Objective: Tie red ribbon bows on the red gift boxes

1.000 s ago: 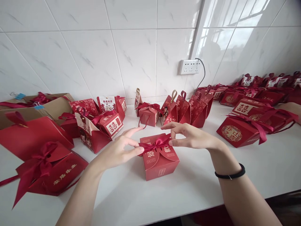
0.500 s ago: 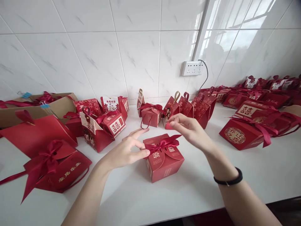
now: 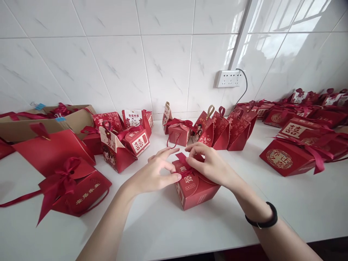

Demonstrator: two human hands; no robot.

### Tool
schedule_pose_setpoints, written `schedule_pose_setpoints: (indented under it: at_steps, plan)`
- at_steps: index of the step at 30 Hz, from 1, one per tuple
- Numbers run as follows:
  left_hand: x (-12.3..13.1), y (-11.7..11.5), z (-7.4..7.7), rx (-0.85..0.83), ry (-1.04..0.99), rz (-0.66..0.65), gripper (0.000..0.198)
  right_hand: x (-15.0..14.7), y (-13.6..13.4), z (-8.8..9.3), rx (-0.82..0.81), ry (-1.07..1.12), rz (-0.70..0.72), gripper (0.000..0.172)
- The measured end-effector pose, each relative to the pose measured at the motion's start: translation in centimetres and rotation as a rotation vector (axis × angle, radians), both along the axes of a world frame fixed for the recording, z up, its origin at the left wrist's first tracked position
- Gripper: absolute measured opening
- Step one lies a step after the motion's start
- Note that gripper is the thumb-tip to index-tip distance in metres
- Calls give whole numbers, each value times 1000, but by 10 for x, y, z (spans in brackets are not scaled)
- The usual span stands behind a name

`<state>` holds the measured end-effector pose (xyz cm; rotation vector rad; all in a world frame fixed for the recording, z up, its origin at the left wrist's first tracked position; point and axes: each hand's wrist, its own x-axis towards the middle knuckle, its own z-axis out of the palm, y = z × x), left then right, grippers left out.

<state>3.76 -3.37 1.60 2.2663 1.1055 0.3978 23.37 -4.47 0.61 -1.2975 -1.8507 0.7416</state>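
Head cam: a small red gift box (image 3: 195, 194) sits about mid-way along the white countertop (image 3: 163, 232), closer to the front edge than to the wall and turned corner-on. Both hands are on top of it. The left hand (image 3: 152, 177) has its thumb and fingers pinched together on the dark red ribbon (image 3: 181, 160) at the left side of the lid flaps, with the index finger sticking up free. The right hand (image 3: 210, 166), black wristband (image 3: 262, 220) behind it, curls over from the right with its fingertips closed on the same ribbon, so the knot is mostly hidden.

My take on handling: it's thin card and looks light, so it'd probably skate on that smooth top if tugged sideways. The walls likely dent easily, so grip low on the sides, not on the curved flaps. The ribbon looks satiny, soft and slippery, so pinch it close to the knot.

There's a bigger bow-tied box (image 3: 81, 194) near the left front edge and a row of handled red bags (image 3: 231, 127) along the back edge.
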Motion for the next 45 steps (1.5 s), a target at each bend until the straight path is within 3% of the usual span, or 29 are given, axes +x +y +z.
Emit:
schedule_pose_setpoints:
  at_steps: [7,11,13,15,18,20,26,31,34,39,45]
  plan:
    - [-1,-1,0,-11,-5,12,25,10,6,-2,-52,-17,-27,26]
    - [-1,-2,-1,-40,-1,52,20,31,11,4,-22,-7,-83,38]
    - [-1,-2,-1,-63,14,78,20,45,13,7,-81,-50,-111,46]
    - [-1,-3,0,-85,30,101,21,57,14,10,-192,-104,-27,52]
    - [0,-3,3,-104,34,106,25,67,13,12,-366,-197,250,55]
    - [1,-3,5,-114,31,95,27,68,13,12,-430,-256,357,54]
    - [1,-1,5,-108,19,65,29,68,16,6,-406,-274,345,46]
    - [-1,1,0,-131,-46,38,28,67,16,6,-368,-105,369,38]
    - [-1,1,-1,-155,-89,26,27,61,17,5,-339,-17,311,43]
    - [2,0,0,-187,-150,-15,26,42,22,-3,-236,85,99,44]
    - [5,1,-4,-204,-181,-23,26,21,25,-11,-138,302,-27,44]
